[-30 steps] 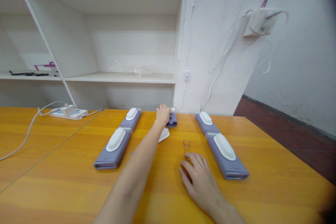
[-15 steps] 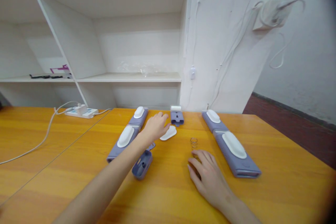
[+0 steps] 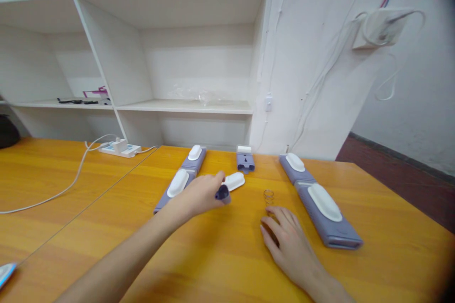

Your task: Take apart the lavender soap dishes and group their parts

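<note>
My left hand [image 3: 202,194] is closed around a small purple plastic housing [image 3: 223,194], lifted over the table with its dark hollow end showing. Just behind it, a white oval cover [image 3: 234,181] lies on the wood, partly hidden by the hand. My right hand [image 3: 287,241] rests on the tabletop with curved fingers, thumb apart from the index finger. Thin wire coils, like a spring [image 3: 268,195], lie at its fingertips; whether the fingers touch them I cannot tell. A second purple housing [image 3: 245,161] with a white top stands farther back.
Long purple cases with white oval pads lie in a left row [image 3: 192,163] and a right row [image 3: 329,215]. A power strip [image 3: 121,147] with a white cable sits at the back left. White shelving [image 3: 185,105] rises behind the table. A blue-edged object [image 3: 6,272] shows at lower left.
My left hand has come back toward me and picked up the small purple housing from the table. My right hand stays by the wire coils. The view has shifted slightly.
</note>
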Motion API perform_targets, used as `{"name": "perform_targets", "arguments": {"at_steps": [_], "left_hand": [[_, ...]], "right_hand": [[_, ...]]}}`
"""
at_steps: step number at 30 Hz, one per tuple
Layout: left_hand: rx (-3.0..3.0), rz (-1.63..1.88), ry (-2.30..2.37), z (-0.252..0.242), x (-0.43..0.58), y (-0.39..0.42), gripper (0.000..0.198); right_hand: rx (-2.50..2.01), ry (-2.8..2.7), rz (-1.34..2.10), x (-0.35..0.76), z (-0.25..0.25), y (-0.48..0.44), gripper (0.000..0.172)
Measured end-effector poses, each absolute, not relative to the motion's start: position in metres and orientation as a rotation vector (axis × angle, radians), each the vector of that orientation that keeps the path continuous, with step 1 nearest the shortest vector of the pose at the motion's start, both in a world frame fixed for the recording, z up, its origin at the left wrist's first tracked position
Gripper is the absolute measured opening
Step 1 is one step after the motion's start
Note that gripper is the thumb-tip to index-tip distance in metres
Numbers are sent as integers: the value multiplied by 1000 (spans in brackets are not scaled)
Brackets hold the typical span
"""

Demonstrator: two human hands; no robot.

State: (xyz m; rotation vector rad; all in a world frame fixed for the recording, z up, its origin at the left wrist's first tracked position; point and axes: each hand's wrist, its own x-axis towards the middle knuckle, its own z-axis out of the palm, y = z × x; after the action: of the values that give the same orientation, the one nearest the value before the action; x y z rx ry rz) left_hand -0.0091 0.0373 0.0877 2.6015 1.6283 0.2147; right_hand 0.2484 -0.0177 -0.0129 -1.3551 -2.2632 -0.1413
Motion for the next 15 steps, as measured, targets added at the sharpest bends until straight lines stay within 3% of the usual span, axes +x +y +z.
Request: {"name": "perform_targets", "arguments": {"at_steps": [3,9,15], "left_hand": [[2733,430,1475,92,14,83,25],[2794,553,1433,75,60,162,30],[2805,567,1437,58,79,181,30]], "right_hand": [[-1345,-2263,-129,249,-13,-17,18],[-1349,-2256,-107,249,-10,-17,18],[-1344,-2217,-92,248,-8,-18,18]]}}
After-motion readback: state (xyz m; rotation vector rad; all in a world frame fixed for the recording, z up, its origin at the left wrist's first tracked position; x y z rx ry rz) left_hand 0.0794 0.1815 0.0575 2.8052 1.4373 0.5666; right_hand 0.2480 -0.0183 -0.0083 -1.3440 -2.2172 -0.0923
